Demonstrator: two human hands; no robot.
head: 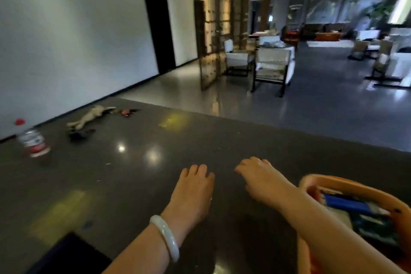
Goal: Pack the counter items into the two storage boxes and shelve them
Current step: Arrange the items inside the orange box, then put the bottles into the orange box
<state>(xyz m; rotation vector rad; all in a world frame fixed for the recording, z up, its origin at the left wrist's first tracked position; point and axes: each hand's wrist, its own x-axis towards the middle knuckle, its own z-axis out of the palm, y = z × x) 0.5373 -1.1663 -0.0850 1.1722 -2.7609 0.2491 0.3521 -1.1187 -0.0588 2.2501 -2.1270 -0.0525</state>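
Both hands are held low over the dark counter (200,131) with nothing in them. The left hand (193,191) is seen from the back, its fingers loosely bent downward, and a pale bangle (165,237) is worn at its wrist. The right hand (258,178) is stretched forward just beside it, fingers relaxed and slightly curled, empty as well (whether the fingertips touch the counter cannot be told).

Under the right forearm, at the near right edge, an orange box (311,181) is seen, already partly filled: something blue and some greenish packets lie inside. A second box cannot be made out with certainty; only a dark shape is caught at the lower left corner.

The packing step is judged to be in hand, between one item and the next. Things are left on the counter well away to the left: a plastic bottle (33,142) with a red cap, a pale soft toy (89,117), a small black object (81,133) near it, and something red and black (126,111) beyond. A long reach leftward is called for next, probably with the left hand, then a carry back to the box.

The bottle's label is red and white, but it is too blurred for any writing to be read.
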